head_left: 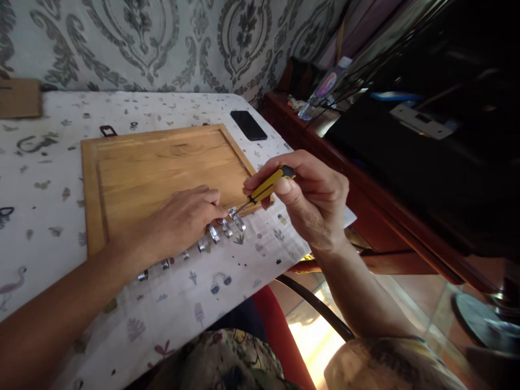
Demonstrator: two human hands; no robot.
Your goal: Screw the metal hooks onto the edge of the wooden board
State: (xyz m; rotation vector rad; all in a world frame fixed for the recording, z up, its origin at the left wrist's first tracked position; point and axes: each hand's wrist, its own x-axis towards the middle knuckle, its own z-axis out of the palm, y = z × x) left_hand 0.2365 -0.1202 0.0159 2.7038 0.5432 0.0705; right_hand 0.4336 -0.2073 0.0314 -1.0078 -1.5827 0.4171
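A framed wooden panel (162,168) lies flat on a table covered with a patterned cloth (52,179). Along its near edge runs a row of several small silver metal brackets (213,233). My left hand (182,219) rests on that edge with its fingers curled and pinched down on the brackets near the right corner. My right hand (312,203) grips a yellow-and-black screwdriver (264,189), whose tip points down-left onto the bracket (236,216) at the corner, just beside my left fingertips.
A black phone (248,125) lies on the cloth behind the panel. Small dark metal fittings (108,130) sit near the panel's far edge. A cardboard piece (19,97) is at the far left. Dark wooden furniture (365,179) with a plastic bottle (320,92) stands to the right.
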